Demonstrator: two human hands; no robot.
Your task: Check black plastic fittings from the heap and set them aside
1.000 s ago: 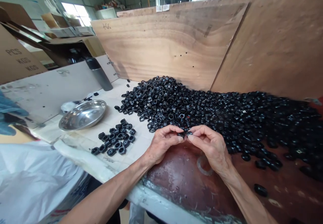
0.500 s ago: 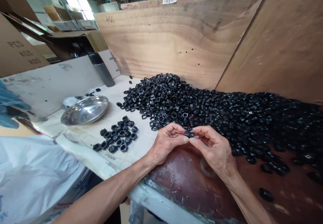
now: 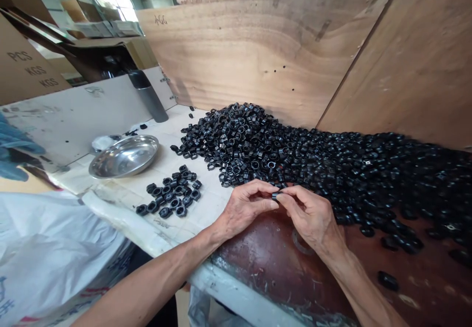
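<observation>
Pinching a small black part (image 3: 275,195) in the fingers of our left hand (image 3: 241,208) and right hand (image 3: 313,216), above the brown worktop (image 3: 258,258) near the black pile (image 3: 250,142), we judge it light, stiff, perhaps slippery, best gripped by its outer sides.

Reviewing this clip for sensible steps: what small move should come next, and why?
Perhaps press the part gently between both hands: the left hand and right hand meet at it, in front of the pile.
</observation>
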